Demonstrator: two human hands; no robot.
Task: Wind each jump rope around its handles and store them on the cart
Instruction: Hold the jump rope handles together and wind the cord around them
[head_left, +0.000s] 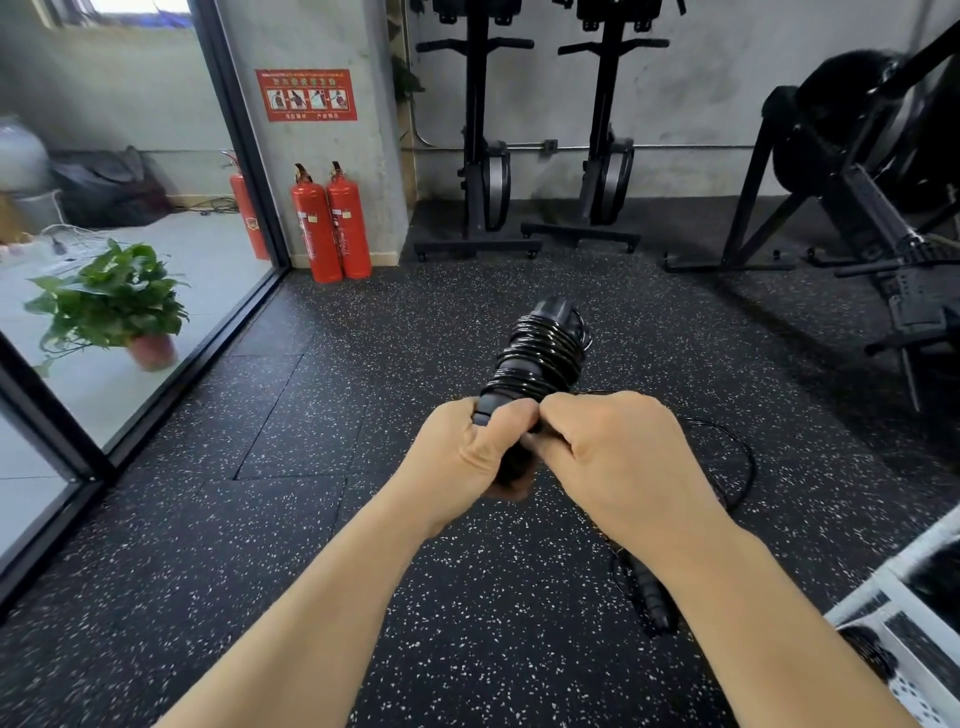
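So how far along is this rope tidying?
Done: the black jump rope is coiled many turns round its handles. In hand: the left hand and right hand grip that bundle's lower end. Left: it is not yet on the white metal cart, and a second black jump rope lies unwound on the speckled floor.

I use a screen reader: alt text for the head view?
A left hand and right hand grip a black jump rope wound around its handles, over a speckled gym floor. Another handle with loose cord lies on the floor near a white cart.
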